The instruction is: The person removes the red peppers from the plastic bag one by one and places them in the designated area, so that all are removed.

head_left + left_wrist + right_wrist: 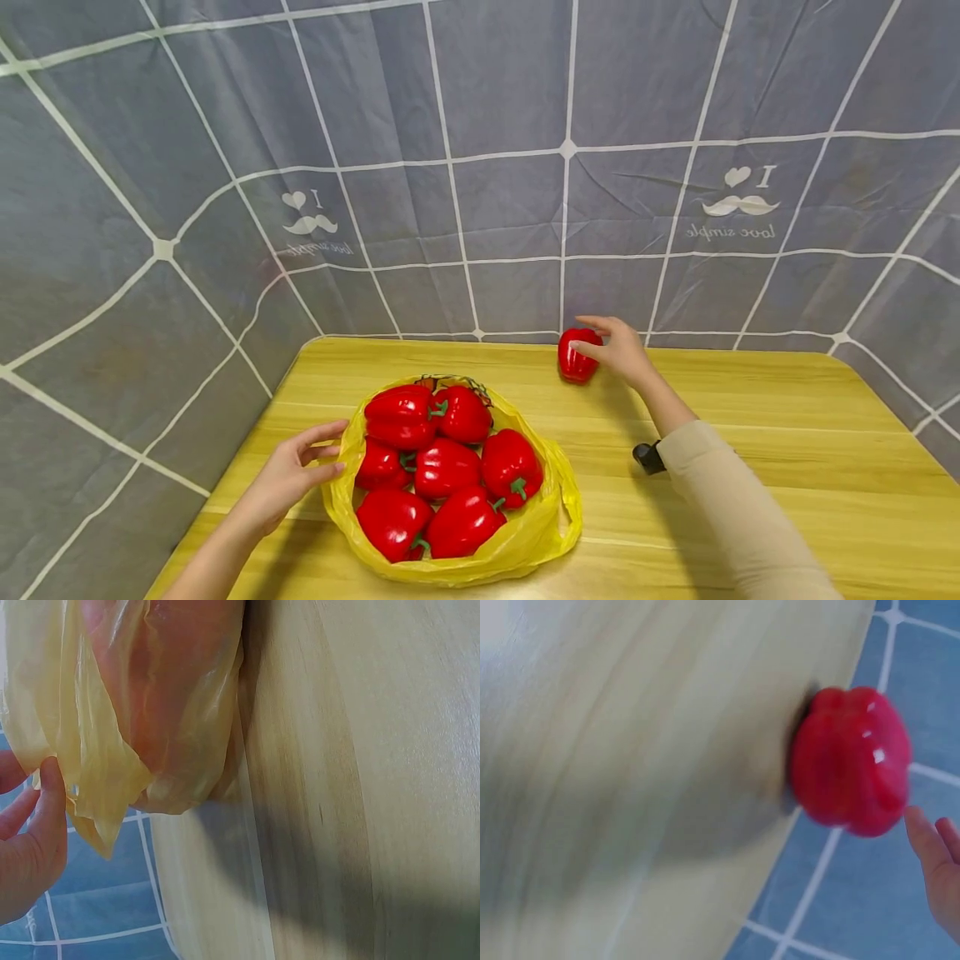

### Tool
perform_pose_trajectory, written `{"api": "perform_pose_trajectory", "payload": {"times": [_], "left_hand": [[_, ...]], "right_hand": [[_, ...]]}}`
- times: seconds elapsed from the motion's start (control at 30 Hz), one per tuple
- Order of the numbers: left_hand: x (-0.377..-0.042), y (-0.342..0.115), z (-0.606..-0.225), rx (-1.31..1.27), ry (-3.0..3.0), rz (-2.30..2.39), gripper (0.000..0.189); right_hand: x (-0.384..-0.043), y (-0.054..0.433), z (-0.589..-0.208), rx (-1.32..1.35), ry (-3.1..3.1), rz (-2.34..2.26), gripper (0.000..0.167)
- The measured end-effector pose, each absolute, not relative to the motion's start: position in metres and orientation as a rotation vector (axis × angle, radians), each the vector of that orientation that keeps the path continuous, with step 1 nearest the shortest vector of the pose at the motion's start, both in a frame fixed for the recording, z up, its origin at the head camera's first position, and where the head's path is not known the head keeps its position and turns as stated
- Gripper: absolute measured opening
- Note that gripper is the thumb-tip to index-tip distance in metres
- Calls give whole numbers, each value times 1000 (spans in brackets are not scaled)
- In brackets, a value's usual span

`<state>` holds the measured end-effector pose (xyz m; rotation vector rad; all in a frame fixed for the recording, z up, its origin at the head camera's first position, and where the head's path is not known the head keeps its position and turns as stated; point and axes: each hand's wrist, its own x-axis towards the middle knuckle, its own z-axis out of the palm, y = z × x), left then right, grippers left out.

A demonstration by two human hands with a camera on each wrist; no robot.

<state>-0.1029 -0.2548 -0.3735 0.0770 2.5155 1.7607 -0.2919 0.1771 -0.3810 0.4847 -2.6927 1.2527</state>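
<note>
A yellow plastic bag (558, 500) stands with its mouth wide on the table, holding several red bell peppers (447, 469) with green stems. At the bag's left rim, my left hand (288, 475) pinches the thin plastic between thumb and fingers; the left wrist view shows the left hand (34, 832) at the bag's gathered edge (97, 772). One more red bell pepper (576, 358) sits by the table's back edge. Around its upper right side my right hand (618, 350) has thumb and fingers spread. In the right wrist view, fingertips are just beside the pepper (851, 761).
The wood-grain table (750, 433) ends at a grey curtain (510, 208) with white grid lines, hanging behind and at the sides. A black device (648, 457) is at the right wrist, by the beige sleeve (738, 508).
</note>
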Motion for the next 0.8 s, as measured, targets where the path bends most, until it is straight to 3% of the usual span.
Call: {"api": "perform_pose_trajectory", "payload": {"times": [0.8], "left_hand": [[-102, -257, -373, 104, 2515, 1760, 56]], "right_hand": [[-248, 107, -335, 934, -2671, 1587, 48]]}}
